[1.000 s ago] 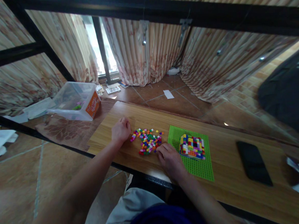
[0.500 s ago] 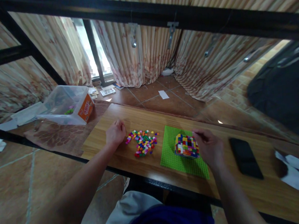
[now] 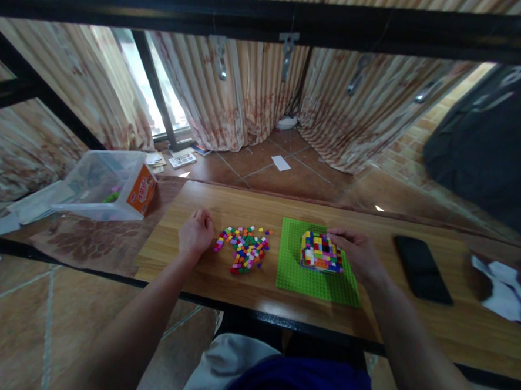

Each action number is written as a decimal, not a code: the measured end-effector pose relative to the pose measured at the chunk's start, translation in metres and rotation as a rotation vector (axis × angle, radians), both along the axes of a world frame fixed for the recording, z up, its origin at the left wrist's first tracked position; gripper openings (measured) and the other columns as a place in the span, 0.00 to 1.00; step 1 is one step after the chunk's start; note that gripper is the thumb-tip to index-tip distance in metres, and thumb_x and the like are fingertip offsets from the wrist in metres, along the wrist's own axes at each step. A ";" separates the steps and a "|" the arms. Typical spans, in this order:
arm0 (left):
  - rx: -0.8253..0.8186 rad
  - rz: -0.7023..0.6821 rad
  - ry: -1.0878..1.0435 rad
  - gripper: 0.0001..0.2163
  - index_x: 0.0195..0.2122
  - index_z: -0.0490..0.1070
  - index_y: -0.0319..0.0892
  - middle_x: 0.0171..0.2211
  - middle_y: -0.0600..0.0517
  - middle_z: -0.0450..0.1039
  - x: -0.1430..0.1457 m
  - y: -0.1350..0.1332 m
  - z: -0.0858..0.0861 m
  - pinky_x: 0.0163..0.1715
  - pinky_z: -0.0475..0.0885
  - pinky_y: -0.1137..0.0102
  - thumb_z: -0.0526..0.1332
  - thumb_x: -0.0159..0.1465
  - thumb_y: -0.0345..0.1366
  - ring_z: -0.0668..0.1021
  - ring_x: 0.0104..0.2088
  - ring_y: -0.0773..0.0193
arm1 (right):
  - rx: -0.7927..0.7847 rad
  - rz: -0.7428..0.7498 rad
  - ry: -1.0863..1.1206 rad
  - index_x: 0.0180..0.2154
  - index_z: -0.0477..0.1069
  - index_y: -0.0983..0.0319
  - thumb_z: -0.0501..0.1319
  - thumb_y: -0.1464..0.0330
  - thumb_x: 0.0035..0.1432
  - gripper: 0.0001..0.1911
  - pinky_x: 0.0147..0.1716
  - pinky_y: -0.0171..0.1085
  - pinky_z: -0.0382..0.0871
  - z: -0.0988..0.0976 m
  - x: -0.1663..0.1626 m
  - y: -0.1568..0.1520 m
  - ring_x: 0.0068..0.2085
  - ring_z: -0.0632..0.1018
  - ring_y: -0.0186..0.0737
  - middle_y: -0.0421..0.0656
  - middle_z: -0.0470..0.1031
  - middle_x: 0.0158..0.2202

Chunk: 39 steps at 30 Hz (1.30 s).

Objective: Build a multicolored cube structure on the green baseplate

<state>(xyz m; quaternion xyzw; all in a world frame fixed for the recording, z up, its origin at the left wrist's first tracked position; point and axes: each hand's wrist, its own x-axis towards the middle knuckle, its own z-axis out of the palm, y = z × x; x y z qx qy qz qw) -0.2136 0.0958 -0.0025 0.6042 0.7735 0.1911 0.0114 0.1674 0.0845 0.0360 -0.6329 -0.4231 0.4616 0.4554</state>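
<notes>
Probably, light, square pressure suited the brick model (image 3: 319, 254); I couldn't tell whether my right grip (image 3: 357, 252) beside it held anything; my left grip (image 3: 196, 234) was clenched.

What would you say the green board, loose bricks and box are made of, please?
Green board: probably plastic, fairly matte, with regular studs. Loose bricks: likely plastic, bright solid colours, gloss unclear. Box: apparently smooth clear plastic, with see-through walls.

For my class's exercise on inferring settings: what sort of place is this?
Likely a room in a home, perhaps a living room: patterned curtains, a brown tiled floor, and loose toy bricks on a wooden table.
</notes>
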 end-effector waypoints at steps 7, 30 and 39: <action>-0.003 -0.009 0.004 0.09 0.40 0.71 0.43 0.42 0.47 0.77 0.000 -0.001 0.001 0.35 0.68 0.67 0.51 0.66 0.33 0.78 0.42 0.56 | -0.034 0.005 0.013 0.27 0.79 0.62 0.70 0.62 0.36 0.13 0.27 0.33 0.67 0.000 0.000 0.004 0.26 0.73 0.34 0.40 0.78 0.24; -0.012 -0.004 0.007 0.09 0.40 0.71 0.43 0.42 0.47 0.77 -0.001 0.000 -0.001 0.34 0.67 0.66 0.51 0.67 0.34 0.78 0.42 0.56 | -0.013 0.054 -0.099 0.28 0.80 0.64 0.68 0.61 0.41 0.13 0.29 0.36 0.70 0.001 0.005 0.006 0.27 0.76 0.37 0.43 0.80 0.26; -0.011 -0.007 0.008 0.09 0.39 0.71 0.43 0.41 0.46 0.77 0.000 0.000 0.001 0.35 0.67 0.66 0.51 0.66 0.34 0.78 0.41 0.56 | -0.013 0.011 -0.086 0.26 0.80 0.61 0.68 0.61 0.39 0.11 0.29 0.37 0.71 -0.001 0.003 0.006 0.27 0.77 0.39 0.41 0.80 0.25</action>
